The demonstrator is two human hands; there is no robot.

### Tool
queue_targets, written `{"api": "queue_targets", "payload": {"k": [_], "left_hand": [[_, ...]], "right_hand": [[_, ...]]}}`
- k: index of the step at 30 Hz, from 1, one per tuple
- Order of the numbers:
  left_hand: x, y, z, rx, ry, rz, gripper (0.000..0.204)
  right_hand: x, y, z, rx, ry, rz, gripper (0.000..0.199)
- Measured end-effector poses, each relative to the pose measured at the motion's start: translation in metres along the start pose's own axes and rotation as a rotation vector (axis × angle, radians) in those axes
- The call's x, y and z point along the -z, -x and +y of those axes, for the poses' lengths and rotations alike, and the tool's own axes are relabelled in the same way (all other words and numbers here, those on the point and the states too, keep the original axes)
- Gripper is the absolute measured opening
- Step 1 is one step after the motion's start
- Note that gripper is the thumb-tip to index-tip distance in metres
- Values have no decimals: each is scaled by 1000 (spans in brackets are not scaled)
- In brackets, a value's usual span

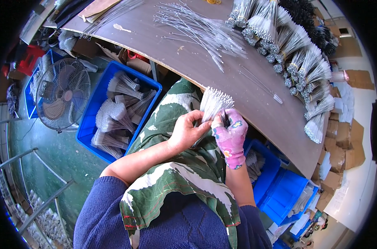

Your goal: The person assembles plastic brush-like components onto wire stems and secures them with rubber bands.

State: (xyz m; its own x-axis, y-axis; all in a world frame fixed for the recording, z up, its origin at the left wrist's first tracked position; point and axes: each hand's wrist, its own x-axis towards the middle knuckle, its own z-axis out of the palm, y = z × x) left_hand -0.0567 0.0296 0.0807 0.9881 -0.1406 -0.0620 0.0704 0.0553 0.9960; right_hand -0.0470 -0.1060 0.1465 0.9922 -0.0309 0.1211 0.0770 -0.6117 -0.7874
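My bare left hand (187, 132) is closed round a bundle of thin wire brushes (215, 101), whose white tips fan out upward above my lap, close to the table edge. My right hand (231, 135), in a pink flowered glove, is closed against the bundle's right side. Between its thumb and fingers shows a small dark thing (226, 119); its kind cannot be made out. On the table just beyond my hands lie a few single wire brushes (261, 85). Farther off spreads a loose heap of wire brushes (201, 31) with looped ends.
Bundled brushes (302, 68) are piled along the brown table's (255, 108) right side. A blue bin (85, 132) holding more bundles stands at my left, beside a caged fan (64, 94). More blue bins (286, 195) sit at my right, below the table. Cardboard boxes (338, 151) line the wall.
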Motion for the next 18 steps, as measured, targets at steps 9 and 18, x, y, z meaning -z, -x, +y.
{"api": "queue_targets", "payload": {"k": [9, 18], "left_hand": [[1, 0, 3, 12, 93, -2, 19], [2, -5, 8, -132, -76, -72, 17]], "right_hand": [[11, 8, 2, -293, -414, -98, 4], [12, 12, 0, -166, -142, -56, 10]]}}
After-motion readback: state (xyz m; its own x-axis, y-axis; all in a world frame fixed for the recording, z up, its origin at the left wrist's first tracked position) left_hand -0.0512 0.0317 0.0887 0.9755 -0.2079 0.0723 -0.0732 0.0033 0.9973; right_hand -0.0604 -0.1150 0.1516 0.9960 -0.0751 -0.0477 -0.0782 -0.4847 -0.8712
